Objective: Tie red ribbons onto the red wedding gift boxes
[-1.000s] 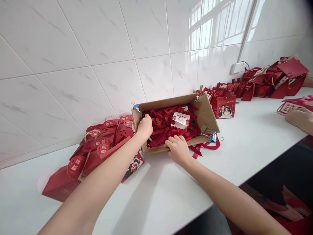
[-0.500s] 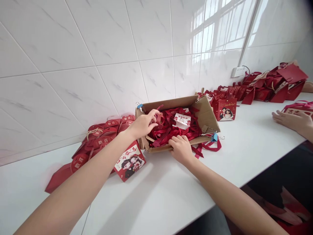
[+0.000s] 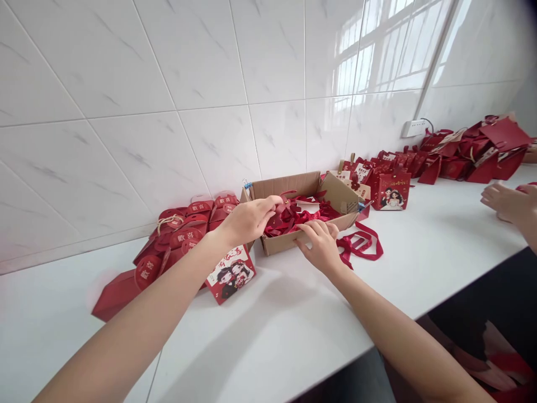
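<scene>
An open cardboard box (image 3: 285, 242), heaped with red ribbons (image 3: 321, 215) and a white printed card, stands on the table before me. My left hand (image 3: 251, 218) is over its left end, thumb and fingers pinched together at a red ribbon strip (image 3: 286, 202). The fingertips are partly hidden by the hand itself. At the front rim, my right hand (image 3: 319, 242) has its fingers curled over the cardboard with the thumb outside. Below my left forearm leans a red gift box (image 3: 232, 275) printed with a cartoon couple.
Several red gift boxes (image 3: 184, 238) are piled on the left. More red boxes (image 3: 392, 190) line the wall to the right, near a power strip (image 3: 415, 128). A loose red ribbon (image 3: 371, 254) lies beside the cardboard box. Another person's hand (image 3: 509, 201) is at the far right.
The cardboard box, tipped toward me before, now sits more level. My left hand's fingers have closed and moved up at the ribbons. The other person's hand has shifted at the right.
</scene>
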Tool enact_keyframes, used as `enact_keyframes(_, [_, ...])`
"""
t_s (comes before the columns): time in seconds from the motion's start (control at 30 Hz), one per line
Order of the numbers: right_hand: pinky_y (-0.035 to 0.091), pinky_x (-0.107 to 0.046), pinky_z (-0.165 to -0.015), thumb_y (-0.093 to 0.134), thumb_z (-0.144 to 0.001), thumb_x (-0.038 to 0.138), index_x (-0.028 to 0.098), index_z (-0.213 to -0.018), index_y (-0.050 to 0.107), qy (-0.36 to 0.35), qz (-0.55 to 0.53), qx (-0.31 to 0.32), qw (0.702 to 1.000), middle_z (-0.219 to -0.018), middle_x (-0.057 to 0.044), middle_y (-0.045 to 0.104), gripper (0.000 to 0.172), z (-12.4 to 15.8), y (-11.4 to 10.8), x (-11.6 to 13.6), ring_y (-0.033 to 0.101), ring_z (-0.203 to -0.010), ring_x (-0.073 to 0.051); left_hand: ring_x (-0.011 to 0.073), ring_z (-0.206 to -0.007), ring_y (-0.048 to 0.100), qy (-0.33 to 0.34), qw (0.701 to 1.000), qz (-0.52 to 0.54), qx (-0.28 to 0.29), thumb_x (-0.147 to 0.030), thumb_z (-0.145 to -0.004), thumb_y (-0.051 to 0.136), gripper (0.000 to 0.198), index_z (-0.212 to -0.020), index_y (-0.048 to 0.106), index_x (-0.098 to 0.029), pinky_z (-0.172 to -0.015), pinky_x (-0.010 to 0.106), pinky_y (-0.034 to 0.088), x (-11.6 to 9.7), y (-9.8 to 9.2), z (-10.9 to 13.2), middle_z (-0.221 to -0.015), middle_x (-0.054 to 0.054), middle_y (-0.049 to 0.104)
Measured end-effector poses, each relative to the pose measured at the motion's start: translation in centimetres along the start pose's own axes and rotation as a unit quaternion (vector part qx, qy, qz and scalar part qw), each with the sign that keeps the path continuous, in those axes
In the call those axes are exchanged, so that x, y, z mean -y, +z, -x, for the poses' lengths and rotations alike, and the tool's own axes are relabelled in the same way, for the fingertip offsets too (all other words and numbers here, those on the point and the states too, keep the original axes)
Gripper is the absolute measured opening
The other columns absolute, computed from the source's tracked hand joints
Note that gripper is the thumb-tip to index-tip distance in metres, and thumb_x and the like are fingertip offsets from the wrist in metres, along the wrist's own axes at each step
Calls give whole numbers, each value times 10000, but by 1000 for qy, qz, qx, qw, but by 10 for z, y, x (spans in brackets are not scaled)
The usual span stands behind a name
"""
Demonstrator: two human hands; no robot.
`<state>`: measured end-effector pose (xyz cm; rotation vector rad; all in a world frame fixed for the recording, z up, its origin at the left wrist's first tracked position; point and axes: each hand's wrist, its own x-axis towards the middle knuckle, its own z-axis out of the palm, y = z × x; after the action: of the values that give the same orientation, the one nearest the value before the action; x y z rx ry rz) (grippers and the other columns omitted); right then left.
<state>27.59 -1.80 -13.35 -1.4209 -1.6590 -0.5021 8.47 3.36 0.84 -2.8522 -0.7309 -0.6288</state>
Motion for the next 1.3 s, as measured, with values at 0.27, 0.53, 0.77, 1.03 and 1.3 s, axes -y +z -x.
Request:
enact_keyframes(0.27, [387,-418,-943,442,-930,381,205,-1014,593,93,-390,-27,915,-1018,-85,620,247,-18,-26,13,563,-1013,-239,139,-868,632,-15,971,221,-91,-203,-903,449,228,-1127,410,-224,-781,271,511,-25,-23,39,-878,16,620])
enact_keyframes(0.53, [485,-272,-724,649,-855,425,189,-1064,579,168,-662,208,700,-921,-47,611,323,-67,-71,66,588,-753,-139,146,-877,649,-51,976,194,-80,-196,-923,437,252,-1162,402,-268,-725,251,529,-31,-40,74,-968,9,643])
enact_keyframes(0.77, [491,-253,-663,707,-828,296,180,-933,557,119,-662,210,709,-935,-50,632,217,-94,-73,103,590,-736,-132,146,-916,650,-104,978,138,-116,-224,-934,432,285,-1203,395,-307,-703,242,537,-32,-64,107,-1103,1,619])
enact_keyframes(1.03, [524,-276,-675,734,-793,161,187,-921,639,-24,-606,192,772,-856,-37,634,161,-96,-84,112,613,-769,-163,106,-662,615,-120,979,145,-81,-231,-911,478,229,-1127,448,-298,-603,228,499,-50,-88,129,-953,-30,632])
enact_keyframes(1.3, [510,-282,-679,616,-878,103,177,-853,624,-232,-534,167,796,-797,-31,653,79,-91,-81,105,625,-748,-160,116,-790,606,-102,954,279,-31,-400,-863,579,342,-1162,457,-287,-637,207,509,-54,-84,119,-964,-26,631])
